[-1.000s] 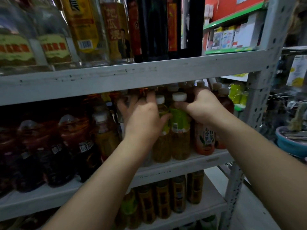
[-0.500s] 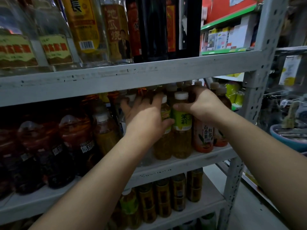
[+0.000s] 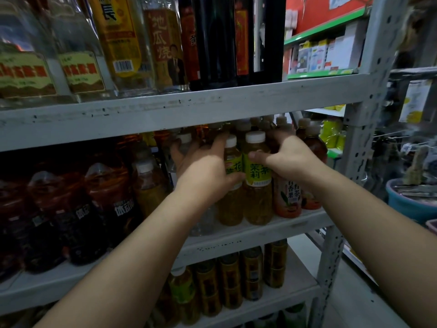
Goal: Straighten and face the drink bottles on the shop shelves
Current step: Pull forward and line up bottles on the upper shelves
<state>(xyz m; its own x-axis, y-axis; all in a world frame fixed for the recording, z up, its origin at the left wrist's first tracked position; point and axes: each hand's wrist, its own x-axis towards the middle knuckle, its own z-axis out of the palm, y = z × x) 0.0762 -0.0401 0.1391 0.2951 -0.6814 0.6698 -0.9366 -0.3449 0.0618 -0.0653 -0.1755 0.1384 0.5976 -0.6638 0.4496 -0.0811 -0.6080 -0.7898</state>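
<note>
While both reach in | left hand [image 3: 208, 176] grasping left tea bottle [image 3: 233, 185] | right hand [image 3: 287, 158] grasping jasmine bottle [image 3: 257, 183]

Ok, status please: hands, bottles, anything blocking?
Left hand wrapped on one green-label bottle. Right hand on the next bottle, label facing front. Upper shelf close above caps.

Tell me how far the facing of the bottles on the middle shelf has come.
Looks done: the right green-label tea bottle stands upright, label forward. In hand: the left hand has its grip on the neighbouring tea bottle, whose label is partly covered; the right hand rests across the bottles beside it. Probably left: the orange-label bottles on the right and the dim large dark bottles on the left.
</note>
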